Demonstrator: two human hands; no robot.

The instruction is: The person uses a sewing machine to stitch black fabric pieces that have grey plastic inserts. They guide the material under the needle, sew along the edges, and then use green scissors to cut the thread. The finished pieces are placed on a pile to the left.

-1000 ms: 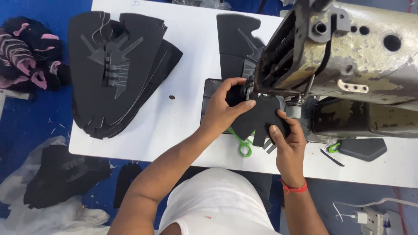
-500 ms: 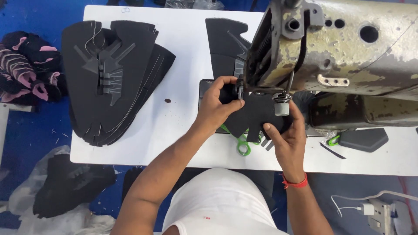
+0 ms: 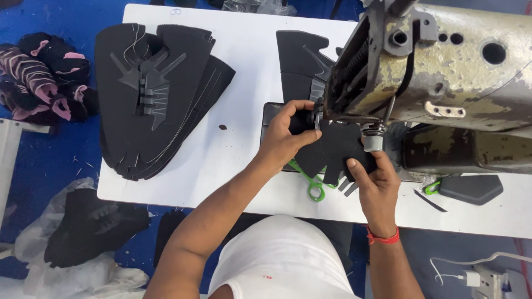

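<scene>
Two hands on one black piece point(image 3: 338, 149), under the needle end of the sewing machine point(image 3: 443, 83). Left hand point(image 3: 282, 141): fingers curled, pinching the piece's far-left edge by the presser foot. Right hand point(image 3: 377, 182): thumb and fingertips gripping the piece's near edge, wrist with a red band point(image 3: 383, 238). Green scissors point(image 3: 313, 185) lie just below the left fingers. Stack of black pieces point(image 3: 155, 94) well left of them, on the white table point(image 3: 244, 182).
</scene>
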